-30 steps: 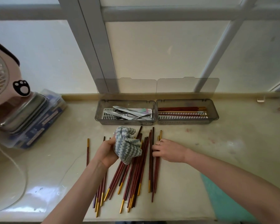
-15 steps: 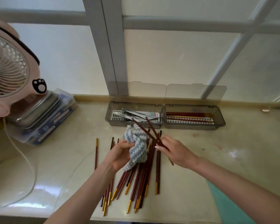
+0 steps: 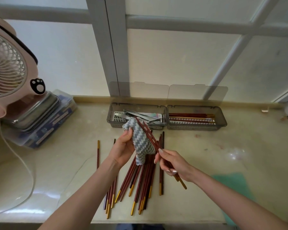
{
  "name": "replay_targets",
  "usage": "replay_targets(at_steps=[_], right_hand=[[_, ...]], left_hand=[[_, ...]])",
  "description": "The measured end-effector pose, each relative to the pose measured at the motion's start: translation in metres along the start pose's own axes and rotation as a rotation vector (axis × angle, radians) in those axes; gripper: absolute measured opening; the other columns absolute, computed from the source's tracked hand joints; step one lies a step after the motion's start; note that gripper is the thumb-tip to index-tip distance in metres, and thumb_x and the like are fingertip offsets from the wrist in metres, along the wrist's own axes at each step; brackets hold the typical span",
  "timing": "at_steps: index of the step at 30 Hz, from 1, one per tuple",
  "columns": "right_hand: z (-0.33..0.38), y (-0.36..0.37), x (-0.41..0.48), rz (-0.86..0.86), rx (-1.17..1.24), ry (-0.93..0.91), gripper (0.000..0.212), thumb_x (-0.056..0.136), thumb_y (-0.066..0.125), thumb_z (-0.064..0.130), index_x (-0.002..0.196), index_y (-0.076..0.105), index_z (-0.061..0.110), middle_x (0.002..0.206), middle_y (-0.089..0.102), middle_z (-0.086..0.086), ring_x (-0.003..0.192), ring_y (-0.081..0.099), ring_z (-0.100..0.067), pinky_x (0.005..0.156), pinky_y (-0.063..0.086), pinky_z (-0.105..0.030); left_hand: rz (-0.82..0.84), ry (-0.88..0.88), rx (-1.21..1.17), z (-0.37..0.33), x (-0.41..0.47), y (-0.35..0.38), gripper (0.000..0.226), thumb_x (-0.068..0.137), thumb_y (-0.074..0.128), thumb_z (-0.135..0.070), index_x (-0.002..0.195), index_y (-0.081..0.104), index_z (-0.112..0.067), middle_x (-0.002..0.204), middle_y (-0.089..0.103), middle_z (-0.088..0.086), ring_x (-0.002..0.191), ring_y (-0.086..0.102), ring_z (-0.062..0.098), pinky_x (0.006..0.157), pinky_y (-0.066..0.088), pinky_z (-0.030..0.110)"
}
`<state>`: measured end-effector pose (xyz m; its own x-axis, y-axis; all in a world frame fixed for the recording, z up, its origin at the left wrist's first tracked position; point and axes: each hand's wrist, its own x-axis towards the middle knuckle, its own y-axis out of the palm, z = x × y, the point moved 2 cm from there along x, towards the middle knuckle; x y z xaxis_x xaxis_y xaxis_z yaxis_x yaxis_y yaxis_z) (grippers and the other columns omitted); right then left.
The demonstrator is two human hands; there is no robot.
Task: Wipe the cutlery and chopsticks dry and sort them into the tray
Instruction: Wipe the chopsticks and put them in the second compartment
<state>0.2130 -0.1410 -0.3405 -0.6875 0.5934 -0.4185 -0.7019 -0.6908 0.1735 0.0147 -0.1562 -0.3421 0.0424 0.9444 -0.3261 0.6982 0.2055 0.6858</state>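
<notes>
My left hand [image 3: 123,149] grips a blue-and-white zigzag cloth [image 3: 139,141] above the counter. My right hand [image 3: 172,164] holds a pair of dark red chopsticks [image 3: 147,131] by their gold-tipped lower part, and their upper ends lie against the cloth. Under both hands a pile of several red chopsticks with gold ends [image 3: 140,183] fans out on the counter, with one lone chopstick [image 3: 98,153] to the left. At the back stands a grey two-part tray: the left compartment [image 3: 112,113] holds metal cutlery [image 3: 138,114], the right compartment [image 3: 223,117] holds a few chopsticks [image 3: 191,116].
A pink fan [image 3: 8,67] sits on a steel tin and a plastic box [image 3: 40,123] at the left, and its white cord [image 3: 26,165] loops over the counter. A green cloth [image 3: 234,185] lies at the right front. The window frame rises behind the tray.
My right hand picked two chopsticks off the pile and lifted them. They now lie against the cloth, which my left hand has raised higher. The camera moved closer and to the left.
</notes>
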Motion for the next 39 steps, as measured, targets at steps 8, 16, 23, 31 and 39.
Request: replay_targets(at_steps=[8,16,23,31,39], right_hand=[[-0.004,0.013,0.002,0.061,-0.108,0.07,0.041,0.102,0.035,0.032,0.105,0.061,0.0,0.053,0.051,-0.008,0.031,0.036,-0.012,0.034,0.028,-0.023],[-0.004,0.031,0.01,0.006,-0.019,0.088,0.047,0.101,0.034,0.038,0.11,0.059,-0.001,0.062,0.06,-0.019,0.029,0.041,-0.014,0.032,0.027,-0.021],[0.004,0.045,0.003,0.02,0.064,0.094,0.037,0.101,0.039,0.034,0.103,0.056,0.001,0.059,0.057,-0.014,0.031,0.038,-0.012,0.033,0.025,-0.021],[-0.008,0.038,-0.02,-0.163,-0.062,-0.02,0.025,0.099,0.046,0.021,0.101,0.063,0.002,0.06,0.05,-0.003,0.044,0.04,-0.01,0.042,0.031,-0.018],[-0.006,0.044,-0.022,-0.211,0.011,-0.061,0.024,0.097,0.05,0.02,0.097,0.068,0.004,0.053,0.039,0.0,0.042,0.027,-0.008,0.04,0.022,-0.02]], left_hand=[[-0.239,0.057,0.069,-0.005,-0.007,0.007,0.025,0.093,0.047,-0.016,0.111,0.058,-0.002,0.098,0.067,0.012,0.09,0.064,0.024,0.083,0.053,0.037],[-0.356,0.081,0.194,0.001,-0.016,0.021,0.011,0.088,0.058,-0.009,0.093,0.063,0.0,0.078,0.07,0.01,0.068,0.069,0.018,0.056,0.054,0.024],[-0.38,0.092,0.279,-0.008,-0.022,0.024,0.005,0.08,0.066,-0.003,0.083,0.064,0.0,0.069,0.071,0.005,0.063,0.068,0.017,0.055,0.054,0.022],[-0.506,0.119,0.225,-0.04,-0.02,0.012,0.005,0.078,0.067,0.001,0.077,0.064,-0.002,0.063,0.07,0.004,0.06,0.067,0.018,0.054,0.055,0.027],[-0.566,0.183,0.168,-0.058,-0.012,0.006,0.006,0.083,0.063,-0.003,0.078,0.059,-0.003,0.077,0.067,0.008,0.072,0.065,0.019,0.058,0.052,0.025]])
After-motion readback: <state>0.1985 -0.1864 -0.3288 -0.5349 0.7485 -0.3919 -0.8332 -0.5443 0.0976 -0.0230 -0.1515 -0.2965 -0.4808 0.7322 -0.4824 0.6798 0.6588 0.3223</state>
